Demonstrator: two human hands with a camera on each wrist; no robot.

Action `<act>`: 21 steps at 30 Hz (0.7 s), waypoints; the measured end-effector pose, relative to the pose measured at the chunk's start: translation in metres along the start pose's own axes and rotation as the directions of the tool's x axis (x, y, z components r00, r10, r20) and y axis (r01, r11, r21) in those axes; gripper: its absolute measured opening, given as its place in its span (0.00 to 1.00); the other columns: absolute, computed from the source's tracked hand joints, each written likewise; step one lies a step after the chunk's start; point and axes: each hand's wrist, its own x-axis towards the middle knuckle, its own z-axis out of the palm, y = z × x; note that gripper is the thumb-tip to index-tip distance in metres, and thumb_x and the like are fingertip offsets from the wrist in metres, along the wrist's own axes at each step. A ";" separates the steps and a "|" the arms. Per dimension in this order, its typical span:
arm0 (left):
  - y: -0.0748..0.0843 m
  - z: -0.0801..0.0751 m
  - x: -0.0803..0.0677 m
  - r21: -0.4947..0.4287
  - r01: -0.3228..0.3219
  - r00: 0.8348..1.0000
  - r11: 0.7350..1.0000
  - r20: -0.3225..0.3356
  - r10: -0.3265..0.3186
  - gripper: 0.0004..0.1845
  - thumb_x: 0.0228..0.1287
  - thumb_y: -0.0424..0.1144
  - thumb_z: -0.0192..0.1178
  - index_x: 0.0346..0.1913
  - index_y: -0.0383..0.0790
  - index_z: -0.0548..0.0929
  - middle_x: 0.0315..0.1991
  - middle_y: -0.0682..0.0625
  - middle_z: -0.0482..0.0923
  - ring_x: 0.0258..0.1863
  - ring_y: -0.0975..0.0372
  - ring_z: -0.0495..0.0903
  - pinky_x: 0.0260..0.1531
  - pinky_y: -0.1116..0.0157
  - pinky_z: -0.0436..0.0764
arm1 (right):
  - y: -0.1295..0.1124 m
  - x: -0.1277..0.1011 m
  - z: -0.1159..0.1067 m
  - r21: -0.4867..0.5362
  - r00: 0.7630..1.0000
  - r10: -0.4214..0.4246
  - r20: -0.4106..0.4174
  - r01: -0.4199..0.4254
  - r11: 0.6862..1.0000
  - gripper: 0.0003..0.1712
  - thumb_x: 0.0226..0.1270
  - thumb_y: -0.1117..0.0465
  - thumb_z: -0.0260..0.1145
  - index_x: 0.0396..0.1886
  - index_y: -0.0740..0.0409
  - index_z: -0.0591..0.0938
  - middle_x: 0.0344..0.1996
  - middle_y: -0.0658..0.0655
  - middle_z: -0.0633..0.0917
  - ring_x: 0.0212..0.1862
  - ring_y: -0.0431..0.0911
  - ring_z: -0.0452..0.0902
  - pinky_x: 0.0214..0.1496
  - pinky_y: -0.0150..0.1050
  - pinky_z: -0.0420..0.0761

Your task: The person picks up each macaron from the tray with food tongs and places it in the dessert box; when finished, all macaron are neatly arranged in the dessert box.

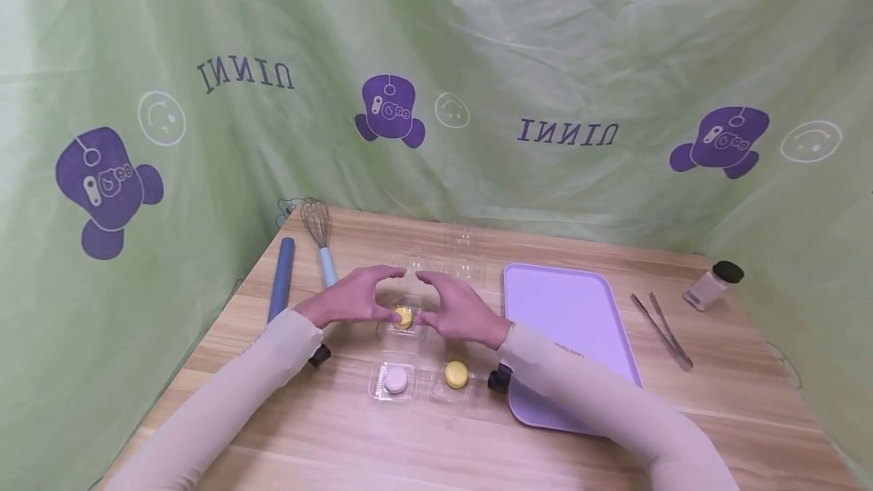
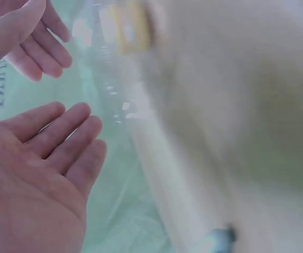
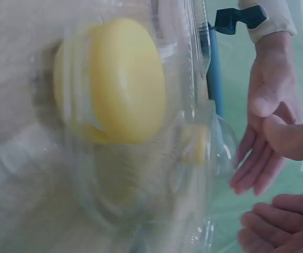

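While my two hands arch toward each other over the middle of the wooden table [image 1: 341, 438], a small yellow macaron [image 1: 405, 317] sits between them in a clear plastic clamshell [image 1: 402, 324]. My left hand [image 1: 355, 298] comes in from nine o'clock of it, fingers long and relaxed, holding nothing; the left wrist view shows the palm flat and the fingers straight. My right hand [image 1: 460, 309] comes in from three o'clock, fingers gently bent, thumb low beside the macaron. It seems to touch the shell's edge there, though the head view is too small to be sure. Through the right wrist camera the macaron looks smooth, round and domed behind glossy, ribbed plastic, much blurred.

Toward six o'clock lie two more clear shells, one with a pale lilac macaron [image 1: 395, 380], the other with a second yellow macaron [image 1: 456, 374]. At twelve o'clock more empty transparent packaging [image 1: 453, 252] catches the light. At ten o'clock lie a blue rolling pin [image 1: 281, 279] and a wire whisk [image 1: 320, 237] with a light blue handle. At three o'clock sits a flat lilac tray [image 1: 573, 317] with rounded corners, then metal tongs [image 1: 661, 328], then a small shaker jar [image 1: 712, 285] with a black cap. Crinkled green fabric [image 1: 546, 36] printed with purple figures walls the table.
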 end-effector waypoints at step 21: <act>0.047 -0.046 0.073 -0.196 -0.121 0.977 0.973 -0.195 0.082 0.53 0.53 0.49 0.77 0.79 0.46 0.60 0.78 0.49 0.63 0.78 0.51 0.62 0.79 0.44 0.61 | 0.028 0.020 -0.077 0.386 0.939 0.003 -0.343 0.138 0.912 0.50 0.55 0.68 0.76 0.77 0.58 0.62 0.75 0.57 0.70 0.76 0.53 0.65 0.82 0.46 0.64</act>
